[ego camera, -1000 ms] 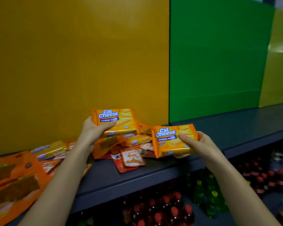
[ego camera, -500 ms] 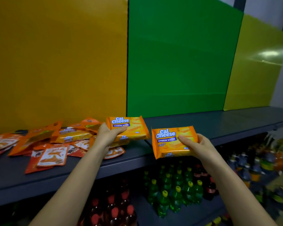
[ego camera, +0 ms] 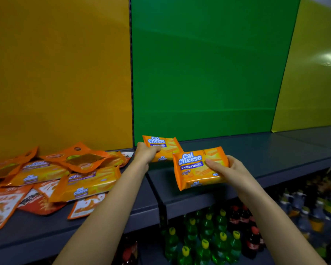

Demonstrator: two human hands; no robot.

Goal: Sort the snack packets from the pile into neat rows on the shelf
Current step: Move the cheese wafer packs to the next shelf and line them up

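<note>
My left hand (ego camera: 146,154) grips an orange Cal Cheese wafer packet (ego camera: 167,145) by its left edge, near the back of the grey shelf (ego camera: 266,155) in front of the green panel. My right hand (ego camera: 228,170) holds a second Cal Cheese packet (ego camera: 193,170) by its right side, above the shelf's front part. The pile of snack packets (ego camera: 65,173) lies on the shelf at the left, before the orange panel: more Cal Cheese packs, orange pouches and red-and-white sachets, overlapping.
Orange (ego camera: 59,73), green (ego camera: 208,69) and yellow-green (ego camera: 313,83) panels back the shelf. The shelf stretch right of my hands holds nothing. Below the shelf stand green bottles (ego camera: 204,241), dark red-capped bottles (ego camera: 246,226) and other drinks at the right.
Both hands have carried their Cal Cheese packets rightward, away from the pile. They have gone from before the orange panel to the shelf section in front of the green panel.
</note>
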